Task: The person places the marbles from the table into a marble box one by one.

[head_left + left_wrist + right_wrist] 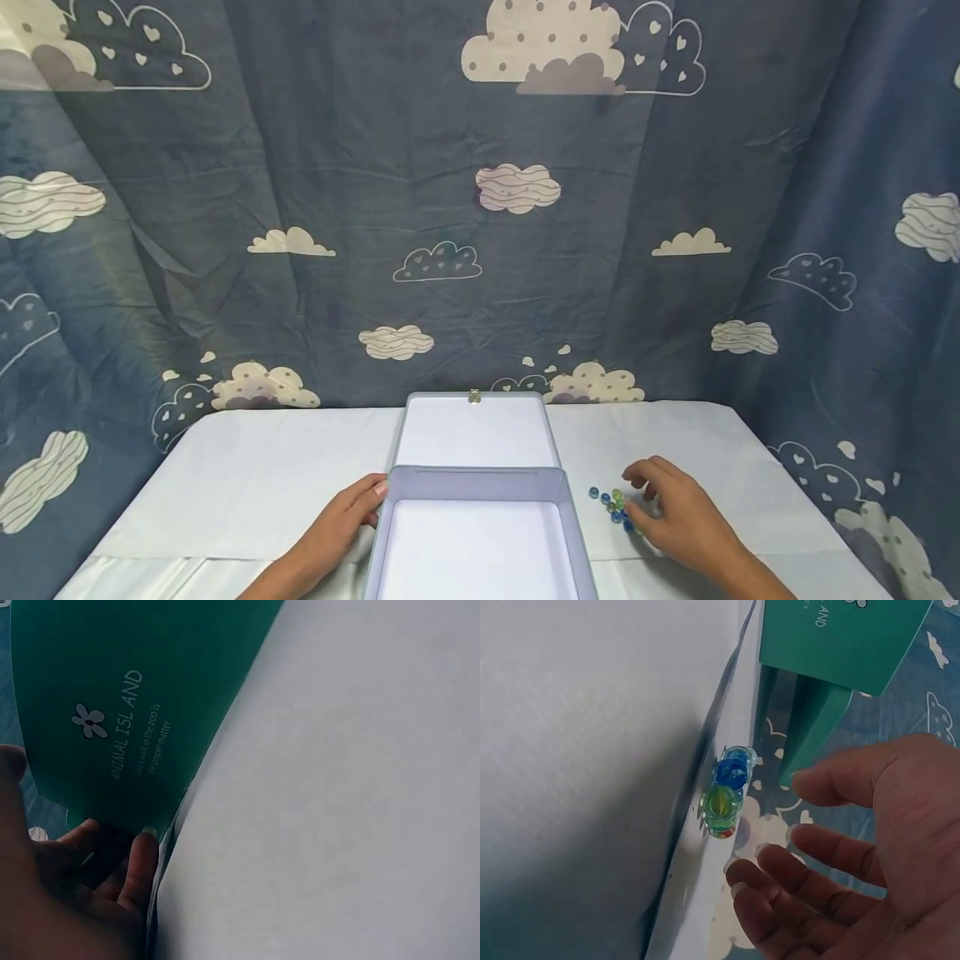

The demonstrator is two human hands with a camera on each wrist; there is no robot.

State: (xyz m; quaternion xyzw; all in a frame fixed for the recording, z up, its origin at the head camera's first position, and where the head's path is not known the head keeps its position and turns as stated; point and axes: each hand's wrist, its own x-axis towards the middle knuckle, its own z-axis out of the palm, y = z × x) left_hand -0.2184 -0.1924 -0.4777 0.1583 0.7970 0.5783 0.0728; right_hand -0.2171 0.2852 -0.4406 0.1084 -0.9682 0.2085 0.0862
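Note:
A rectangular box (pixel 480 482) stands at the front middle of the table, its lid (pixel 476 429) laid back behind it. Its outer wall (pixel 82 645) is green with "ANIMAL ISLAND" print. At its left side, my left hand (pixel 335 527) touches the outer wall with its fingertips; the left wrist view shows this hand (pixel 90 892) at the wall's lower edge. Several blue and green glass marbles (pixel 606 498) lie in a loose cluster right of the box. Just right of them, my right hand (pixel 682 517) hovers with loosely bent fingers and nothing between them. Marbles (pixel 724 802) overlap in the right wrist view.
A white cloth (pixel 300 458) covers the table. Dark blue fabric (pixel 360 167) with cloud prints hangs behind and at the sides. A small metal clasp (pixel 474 397) sits on the lid's far edge.

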